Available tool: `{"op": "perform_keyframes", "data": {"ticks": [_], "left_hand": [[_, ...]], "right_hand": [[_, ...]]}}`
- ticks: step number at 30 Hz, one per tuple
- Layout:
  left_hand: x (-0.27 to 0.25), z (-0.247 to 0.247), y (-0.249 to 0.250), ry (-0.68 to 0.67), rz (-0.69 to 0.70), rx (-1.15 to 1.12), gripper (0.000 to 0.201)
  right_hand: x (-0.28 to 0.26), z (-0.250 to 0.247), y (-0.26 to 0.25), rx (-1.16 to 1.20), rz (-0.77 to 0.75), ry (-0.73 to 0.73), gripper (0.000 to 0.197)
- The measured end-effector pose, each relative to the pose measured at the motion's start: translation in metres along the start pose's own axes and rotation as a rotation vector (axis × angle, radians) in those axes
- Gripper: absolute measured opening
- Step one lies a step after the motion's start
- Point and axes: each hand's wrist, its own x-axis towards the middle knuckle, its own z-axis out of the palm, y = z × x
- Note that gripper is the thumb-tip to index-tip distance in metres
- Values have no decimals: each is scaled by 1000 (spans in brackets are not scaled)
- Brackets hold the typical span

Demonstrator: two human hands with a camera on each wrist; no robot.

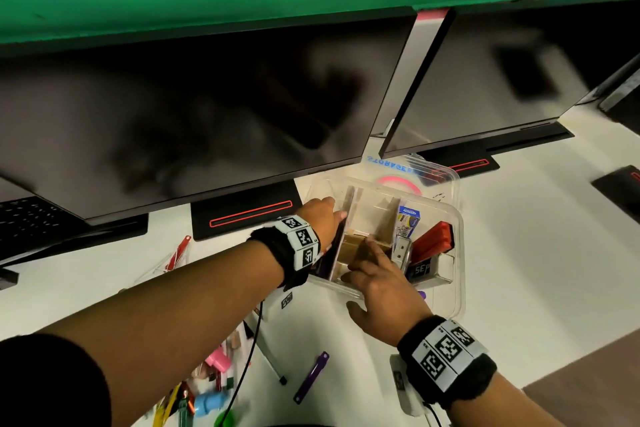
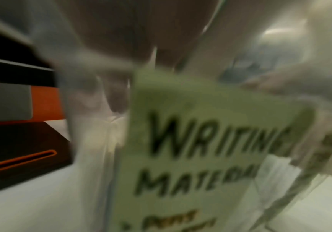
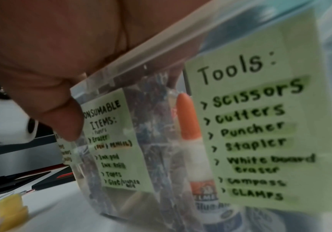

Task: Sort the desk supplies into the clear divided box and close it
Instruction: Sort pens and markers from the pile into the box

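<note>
The clear divided box (image 1: pixel 458 255) stands open on the white desk, its lid (image 1: pixel 437 173) tipped back. My left hand (image 1: pixel 325 215) reaches into the left compartment beside a divider; its fingertips are hidden. My right hand (image 1: pixel 374 270) lies over the near rim with straight, spread fingers above the middle compartment. Its thumb (image 3: pixel 61 113) touches the outer wall. The right compartment holds a red stapler (image 1: pixel 433 243) and a staples packet (image 1: pixel 408 218). A glue bottle (image 3: pixel 189 119) shows through the wall between green labels reading "Tools" (image 3: pixel 250 117) and "Consumable items" (image 3: pixel 111 141). The blurred left wrist view shows a "Writing material" label (image 2: pixel 210 149).
Two dark monitors (image 1: pixel 207 107) on black stands rise right behind the box. A purple pen (image 1: pixel 311 376) lies on the desk near my right wrist. Several pink, blue and green supplies (image 1: pixel 211 392) are piled at the lower left. A red-handled item (image 1: pixel 180 250) sits left of the box.
</note>
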Motion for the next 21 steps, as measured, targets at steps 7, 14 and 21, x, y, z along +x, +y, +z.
{"op": "perform_keyframes", "data": {"ticks": [7,14,21], "left_hand": [[-21,-23,-26,88,143,-158,32],[-47,-39,-82,148,79,-302,22],[-88,-30,-155,-30,-3,-43,23]], "right_hand": [[3,4,2,105,4,73,45],[1,2,-44,259,-305,490,12],[8,52,-85,56,-405,-451,31]]}}
